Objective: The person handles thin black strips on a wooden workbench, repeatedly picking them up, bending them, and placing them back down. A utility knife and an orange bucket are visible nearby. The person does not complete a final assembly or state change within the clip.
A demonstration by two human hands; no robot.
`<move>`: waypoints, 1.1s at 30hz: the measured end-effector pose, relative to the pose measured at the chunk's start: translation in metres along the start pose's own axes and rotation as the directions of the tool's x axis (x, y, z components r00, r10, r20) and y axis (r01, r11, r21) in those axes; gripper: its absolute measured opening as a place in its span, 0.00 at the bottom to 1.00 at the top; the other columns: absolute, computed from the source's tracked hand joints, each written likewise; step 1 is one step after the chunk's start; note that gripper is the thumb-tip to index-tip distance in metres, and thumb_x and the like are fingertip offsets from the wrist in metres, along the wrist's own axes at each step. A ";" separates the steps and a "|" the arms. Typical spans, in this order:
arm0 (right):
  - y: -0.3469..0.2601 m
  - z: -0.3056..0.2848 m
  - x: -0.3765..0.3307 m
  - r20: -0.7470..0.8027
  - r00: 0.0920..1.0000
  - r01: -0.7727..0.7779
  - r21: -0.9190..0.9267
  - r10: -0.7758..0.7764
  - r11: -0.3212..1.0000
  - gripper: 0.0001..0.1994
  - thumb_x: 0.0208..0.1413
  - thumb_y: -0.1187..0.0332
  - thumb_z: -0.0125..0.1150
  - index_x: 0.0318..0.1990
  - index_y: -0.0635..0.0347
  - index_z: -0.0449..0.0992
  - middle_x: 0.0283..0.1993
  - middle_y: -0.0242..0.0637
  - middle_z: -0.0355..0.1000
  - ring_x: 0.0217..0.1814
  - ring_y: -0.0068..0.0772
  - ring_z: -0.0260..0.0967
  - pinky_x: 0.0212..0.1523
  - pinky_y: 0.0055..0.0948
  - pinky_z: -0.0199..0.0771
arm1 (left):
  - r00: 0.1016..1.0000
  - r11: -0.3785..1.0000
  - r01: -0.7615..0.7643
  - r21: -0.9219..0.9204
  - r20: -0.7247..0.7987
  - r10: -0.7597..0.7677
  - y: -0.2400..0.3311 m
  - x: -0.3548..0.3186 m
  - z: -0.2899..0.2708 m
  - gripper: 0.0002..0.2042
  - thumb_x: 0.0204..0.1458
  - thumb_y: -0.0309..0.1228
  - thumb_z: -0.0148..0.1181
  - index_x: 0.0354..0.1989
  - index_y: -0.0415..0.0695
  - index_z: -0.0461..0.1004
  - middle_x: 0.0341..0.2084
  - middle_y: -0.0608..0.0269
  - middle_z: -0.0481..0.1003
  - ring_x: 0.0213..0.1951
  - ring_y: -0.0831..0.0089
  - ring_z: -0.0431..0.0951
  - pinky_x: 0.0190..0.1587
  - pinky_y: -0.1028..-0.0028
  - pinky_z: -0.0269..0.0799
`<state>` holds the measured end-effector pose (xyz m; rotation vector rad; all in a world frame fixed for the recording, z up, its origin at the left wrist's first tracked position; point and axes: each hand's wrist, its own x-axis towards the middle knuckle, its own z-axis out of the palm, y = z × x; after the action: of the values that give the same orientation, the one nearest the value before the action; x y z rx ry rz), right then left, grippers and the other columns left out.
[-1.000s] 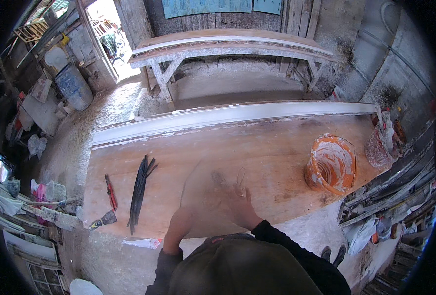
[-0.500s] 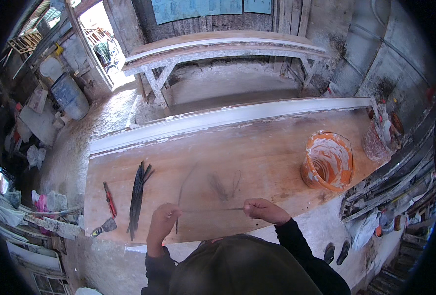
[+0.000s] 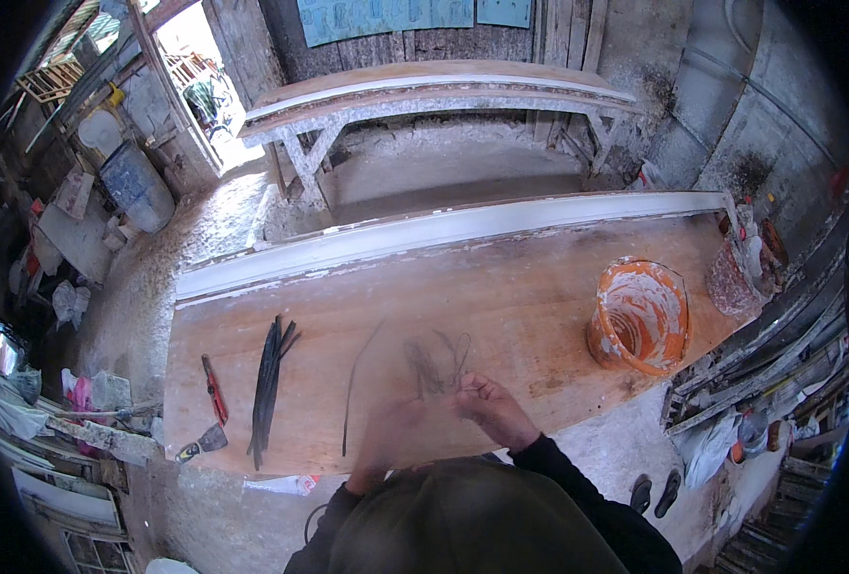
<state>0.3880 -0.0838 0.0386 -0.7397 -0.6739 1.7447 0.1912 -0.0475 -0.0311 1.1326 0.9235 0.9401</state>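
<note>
My right hand point(image 3: 490, 409) is closed, fingertips pinched, at the near middle of the wooden tabletop point(image 3: 520, 297). A thin dark strand seems to run from its fingers, though it is faint. My left hand point(image 3: 389, 435) is beside it on the left, smeared by motion, its fingers unclear. Just beyond both hands lies a loose tangle of thin strands point(image 3: 423, 364). One single thin dark strand point(image 3: 350, 390) curves along the wood left of the tangle. Further left lies a bundle of flat black strips point(image 3: 269, 387).
A red-handled cutter point(image 3: 215, 390) and a putty knife point(image 3: 202, 443) lie at the left end. An orange bucket point(image 3: 638, 316) smeared with white stands on the right, near a stained bag point(image 3: 734, 275). A long white moulding point(image 3: 444, 232) runs along the far edge; a bench point(image 3: 444, 96) stands behind.
The strand that was stretched between my hands is no longer taut. My left hand has moved right and my right hand left and slightly away from me, so they are close together.
</note>
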 end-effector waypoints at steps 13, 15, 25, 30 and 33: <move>0.013 0.021 0.010 -0.137 0.990 -0.007 -0.253 -0.028 0.968 0.03 0.50 0.73 0.57 0.32 0.60 0.72 0.31 0.27 0.70 0.36 0.16 0.64 0.40 0.19 0.64 | 0.984 0.944 0.154 -0.291 -0.046 -0.174 0.038 -0.007 0.027 0.02 0.48 0.26 0.56 0.29 0.42 0.72 0.23 0.68 0.72 0.24 0.83 0.66 0.27 0.82 0.61; 0.017 0.020 0.011 -0.142 0.987 0.039 -0.262 -0.079 0.964 0.03 0.49 0.74 0.58 0.32 0.61 0.72 0.31 0.28 0.70 0.35 0.16 0.65 0.39 0.18 0.65 | 0.984 0.936 0.165 -0.311 -0.018 -0.179 0.042 -0.008 0.028 0.02 0.48 0.26 0.57 0.28 0.41 0.72 0.23 0.68 0.72 0.24 0.83 0.65 0.27 0.82 0.60; 0.018 0.027 0.016 -0.166 0.972 0.091 -0.399 -0.169 0.912 0.02 0.47 0.76 0.58 0.27 0.60 0.71 0.28 0.29 0.70 0.33 0.17 0.65 0.36 0.19 0.64 | 0.987 0.987 0.158 -0.023 0.039 -0.157 0.052 -0.009 0.016 0.06 0.45 0.22 0.59 0.32 0.37 0.74 0.27 0.64 0.74 0.30 0.79 0.72 0.36 0.80 0.67; 0.021 0.026 0.019 -0.166 0.968 0.099 -0.428 -0.186 0.898 0.03 0.47 0.76 0.59 0.28 0.60 0.71 0.28 0.29 0.70 0.33 0.17 0.65 0.36 0.19 0.65 | 0.982 0.984 0.169 0.062 0.073 -0.173 0.064 -0.008 0.016 0.06 0.45 0.21 0.58 0.33 0.37 0.73 0.28 0.62 0.75 0.32 0.77 0.73 0.39 0.78 0.69; 0.023 0.024 0.020 -0.131 0.981 0.085 -0.375 -0.144 0.923 0.03 0.47 0.77 0.58 0.29 0.60 0.71 0.31 0.29 0.70 0.34 0.18 0.65 0.37 0.20 0.65 | 0.982 0.983 0.178 -0.040 0.073 -0.175 0.057 -0.008 0.014 0.05 0.45 0.21 0.57 0.32 0.37 0.73 0.27 0.62 0.74 0.31 0.76 0.73 0.37 0.77 0.69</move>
<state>0.3513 -0.0732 0.0335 -1.0612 -0.9305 1.4494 0.1941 -0.0496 0.0280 1.0194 0.9249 0.7697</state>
